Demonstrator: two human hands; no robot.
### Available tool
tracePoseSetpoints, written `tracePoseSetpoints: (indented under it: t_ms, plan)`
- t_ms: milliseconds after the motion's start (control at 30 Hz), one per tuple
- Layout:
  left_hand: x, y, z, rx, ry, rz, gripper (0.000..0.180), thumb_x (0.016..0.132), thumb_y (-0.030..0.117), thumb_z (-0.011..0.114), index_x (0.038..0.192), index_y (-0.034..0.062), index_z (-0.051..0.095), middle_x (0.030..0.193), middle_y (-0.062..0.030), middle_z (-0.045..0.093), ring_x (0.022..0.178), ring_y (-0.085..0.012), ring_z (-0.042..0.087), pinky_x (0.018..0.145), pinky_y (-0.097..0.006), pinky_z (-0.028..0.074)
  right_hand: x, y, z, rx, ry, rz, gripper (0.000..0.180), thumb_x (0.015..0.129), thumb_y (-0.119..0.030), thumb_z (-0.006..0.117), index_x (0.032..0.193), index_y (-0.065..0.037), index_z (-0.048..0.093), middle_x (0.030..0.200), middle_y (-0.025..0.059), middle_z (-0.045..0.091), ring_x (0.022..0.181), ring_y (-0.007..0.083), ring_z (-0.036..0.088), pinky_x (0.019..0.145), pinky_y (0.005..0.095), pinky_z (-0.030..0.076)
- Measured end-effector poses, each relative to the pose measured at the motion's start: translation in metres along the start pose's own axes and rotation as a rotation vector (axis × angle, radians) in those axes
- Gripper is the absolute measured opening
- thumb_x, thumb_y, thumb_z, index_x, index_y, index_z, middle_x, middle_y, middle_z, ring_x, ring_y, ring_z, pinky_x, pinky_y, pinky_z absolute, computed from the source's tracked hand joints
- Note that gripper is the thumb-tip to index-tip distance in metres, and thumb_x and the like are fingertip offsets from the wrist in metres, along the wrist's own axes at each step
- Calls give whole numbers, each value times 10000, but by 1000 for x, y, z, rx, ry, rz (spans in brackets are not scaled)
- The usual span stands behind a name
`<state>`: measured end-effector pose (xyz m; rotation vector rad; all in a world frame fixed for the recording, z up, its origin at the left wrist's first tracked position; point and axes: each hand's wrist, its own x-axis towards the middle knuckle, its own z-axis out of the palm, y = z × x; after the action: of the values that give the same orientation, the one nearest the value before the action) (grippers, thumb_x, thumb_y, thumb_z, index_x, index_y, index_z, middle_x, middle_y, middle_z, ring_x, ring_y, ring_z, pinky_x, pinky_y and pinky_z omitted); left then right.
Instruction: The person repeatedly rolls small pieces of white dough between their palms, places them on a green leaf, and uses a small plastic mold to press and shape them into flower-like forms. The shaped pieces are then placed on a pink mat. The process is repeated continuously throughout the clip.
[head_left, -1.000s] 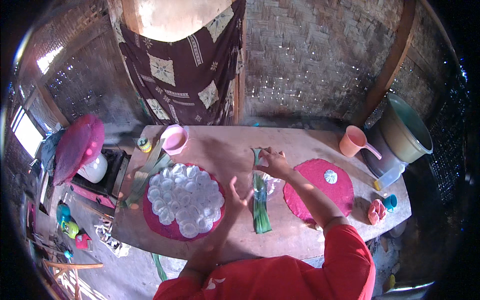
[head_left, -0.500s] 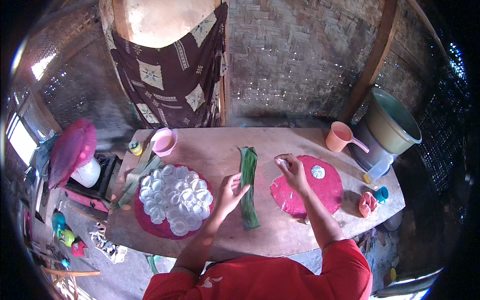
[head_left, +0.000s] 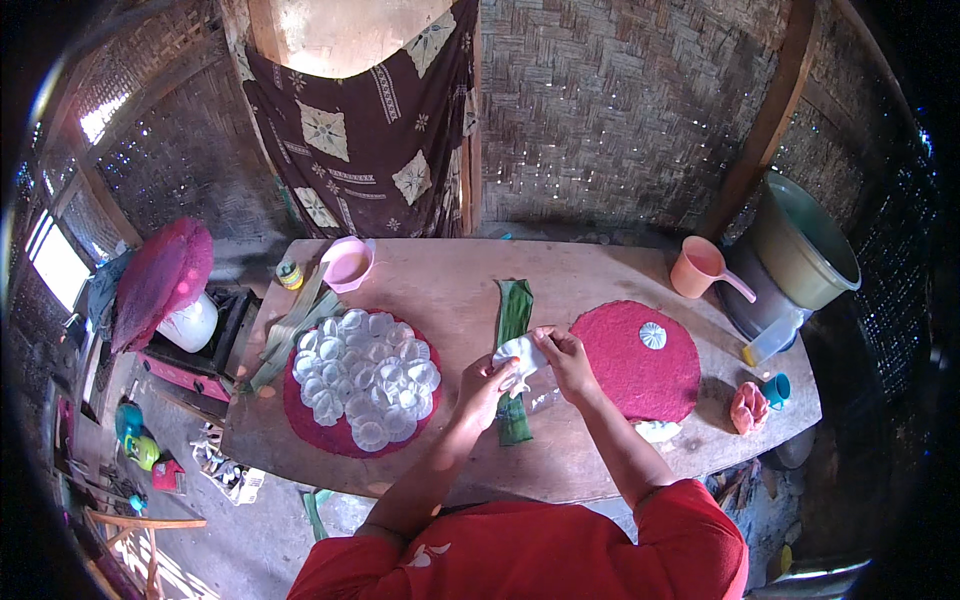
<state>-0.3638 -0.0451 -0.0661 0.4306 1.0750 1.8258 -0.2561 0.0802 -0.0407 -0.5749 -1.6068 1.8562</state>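
Observation:
Over the middle of the table, both of my hands grip a soft white piece that looks like dough, with ragged bits hanging from its lower end. My left hand pinches its near left side, thumb on top. At its upper right edge, the fingers of my right hand are closed on it. A green strip of leaf lies beneath, partly covered by the hands. To the right, one pleated white round sits on a red mat. Many similar white rounds cover another red mat on the left.
A pink bowl, a small jar and dry leaf strips are at the far left. An orange dipper, a large metal pot, a teal cup and a pink crumpled item stand on the right.
My right hand has moved left from the right mat, and my left hand has come to meet it over the leaf strip. The white piece is now stretched between them. The view has shifted slightly.

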Motion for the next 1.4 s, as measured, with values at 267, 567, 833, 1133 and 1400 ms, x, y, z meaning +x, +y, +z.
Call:
tracePoseSetpoints:
  t_ms: [267,567,833,1133,1400]
  plan:
    - [3,-18,-6,-34,-3,36,257,862,3,623,1114,8,569,999,-52,620,869,-120,595,712,-256,471,1,22,3,38,156,3,235,949,-292,581,935,-68,651,765,-58,588,670,32,451,599,212,337]
    - [1,-9,-8,-330,-10,-8,190,909,102,580,1073,10,547,961,-58,608,910,-149,604,826,-276,507,9,61,-29,-982,427,-67,317,888,-297,623,1115,-75,646,966,156,626,838,269,568,762,359,447]
    - [8,1,-10,-461,-78,317,401,1023,337,348,1082,-5,550,1017,-88,618,920,-170,599,866,-332,472,-15,37,4,686,-136,549,200,919,-170,591,1061,-30,589,1137,121,587,1070,300,562,954,444,439]
    - [-14,20,8,24,129,276,557,1001,466,355,1103,-39,566,1032,-99,623,992,-176,583,910,-327,441,-21,-9,18,344,-25,65,109,931,-141,592,987,-62,642,926,2,634,889,106,575,863,314,436]
    - [-21,27,10,-34,-83,144,561,994,491,359,1071,-23,572,1021,-92,622,966,-168,593,895,-328,446,-28,-52,18,43,-74,127,224,933,-193,611,1023,9,645,867,23,652,749,87,593,678,246,489]
